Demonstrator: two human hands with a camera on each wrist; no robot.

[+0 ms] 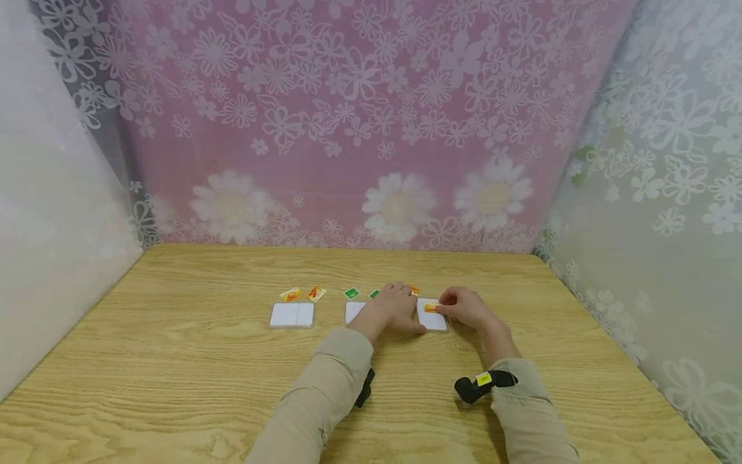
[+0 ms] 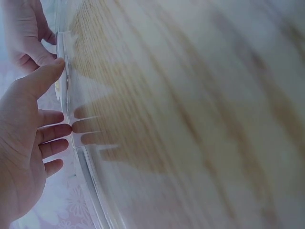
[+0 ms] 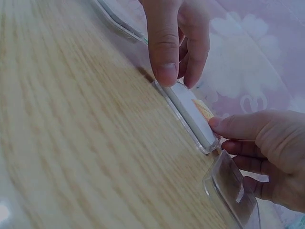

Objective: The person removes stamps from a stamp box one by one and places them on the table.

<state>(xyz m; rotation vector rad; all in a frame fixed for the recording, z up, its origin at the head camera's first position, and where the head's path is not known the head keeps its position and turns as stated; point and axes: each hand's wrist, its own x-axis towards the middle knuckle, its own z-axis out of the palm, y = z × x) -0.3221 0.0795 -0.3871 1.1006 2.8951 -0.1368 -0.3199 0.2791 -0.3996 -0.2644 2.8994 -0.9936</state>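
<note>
A white pad in a clear plastic case lies on the table in front of both hands. My right hand pinches a small orange-and-yellow sticker at its right edge, low over the white surface. In the right wrist view, the thumb lies right at the sticker, and the case's transparent lid hangs open beneath the fingers. My left hand touches the near left edge of the case with its thumb, its other fingers stretched forward. It partly hides the middle case.
To the left lies another clear case with white inside. Behind the cases are two orange stickers and green ones; another orange piece shows between the hands. A flowered curtain stands behind the wooden table.
</note>
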